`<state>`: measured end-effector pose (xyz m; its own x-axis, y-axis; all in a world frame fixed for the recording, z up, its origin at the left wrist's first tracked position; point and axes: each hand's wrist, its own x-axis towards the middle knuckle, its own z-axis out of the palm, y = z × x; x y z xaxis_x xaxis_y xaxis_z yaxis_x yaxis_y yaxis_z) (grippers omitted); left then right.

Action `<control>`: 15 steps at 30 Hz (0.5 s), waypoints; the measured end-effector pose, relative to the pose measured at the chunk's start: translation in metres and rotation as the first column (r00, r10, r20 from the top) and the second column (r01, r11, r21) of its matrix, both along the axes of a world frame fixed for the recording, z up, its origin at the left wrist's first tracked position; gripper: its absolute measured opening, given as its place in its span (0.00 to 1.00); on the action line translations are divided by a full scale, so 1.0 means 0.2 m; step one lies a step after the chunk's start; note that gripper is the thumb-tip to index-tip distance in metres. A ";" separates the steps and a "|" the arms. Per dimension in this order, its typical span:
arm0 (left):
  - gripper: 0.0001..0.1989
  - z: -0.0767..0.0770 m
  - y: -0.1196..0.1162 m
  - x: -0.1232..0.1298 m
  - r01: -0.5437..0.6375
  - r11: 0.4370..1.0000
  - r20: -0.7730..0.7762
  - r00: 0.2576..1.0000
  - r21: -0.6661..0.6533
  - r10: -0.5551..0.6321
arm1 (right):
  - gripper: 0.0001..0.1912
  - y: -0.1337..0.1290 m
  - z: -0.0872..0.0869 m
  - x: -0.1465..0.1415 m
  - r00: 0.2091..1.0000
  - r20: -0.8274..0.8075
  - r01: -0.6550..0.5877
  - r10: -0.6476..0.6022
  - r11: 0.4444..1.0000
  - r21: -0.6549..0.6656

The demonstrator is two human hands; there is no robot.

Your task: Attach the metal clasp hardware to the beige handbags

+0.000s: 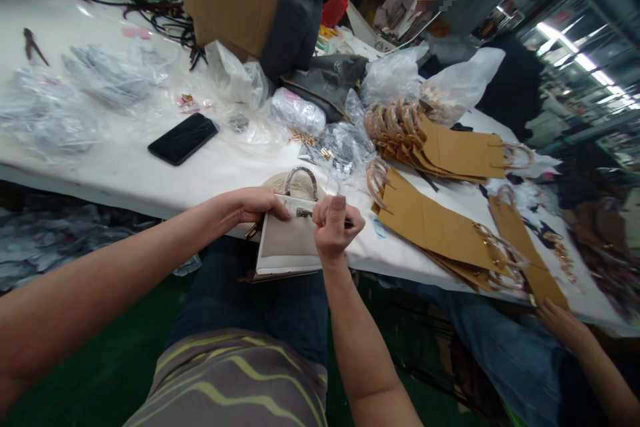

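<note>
A cream handbag (287, 243) with a wrapped top handle (301, 180) rests at the table's front edge, above my lap. My left hand (263, 203) grips its upper left edge, thumb lying on the front panel. In a closed fist, my right hand (336, 227) holds a slim dark tool whose kind I cannot make out. Its shaft points left toward a small metal fitting (303, 212) on the bag's upper front. Most of the tool is hidden by the fingers.
A black phone (183, 139) and plastic-wrapped pieces (120, 73) lie left. Tan bag panels with handles (430, 227) are stacked right, near another person's hand (563, 323). A cardboard box (227, 0) stands behind; another person (405, 10) is across the table.
</note>
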<state>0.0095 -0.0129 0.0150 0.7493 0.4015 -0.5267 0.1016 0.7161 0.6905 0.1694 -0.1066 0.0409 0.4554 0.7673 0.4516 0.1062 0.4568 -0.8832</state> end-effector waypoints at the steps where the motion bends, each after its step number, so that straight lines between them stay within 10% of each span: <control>1: 0.18 -0.01 0.01 0.00 0.007 1.000 -0.009 1.000 0.006 -0.007 | 0.38 -0.02 -0.01 0.00 1.000 0.030 0.003 -0.004 1.000 0.005; 15: 0.20 0.00 0.02 0.02 0.038 0.999 -0.049 0.998 -0.002 -0.038 | 0.44 0.04 0.15 0.05 0.940 -0.308 -0.180 0.149 0.981 -0.076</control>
<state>0.0128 -0.0091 0.0145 0.7369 0.3725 -0.5640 0.1627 0.7121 0.6830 0.1788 -0.0986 0.0708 0.4209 0.8774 0.2301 -0.2390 0.3520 -0.9050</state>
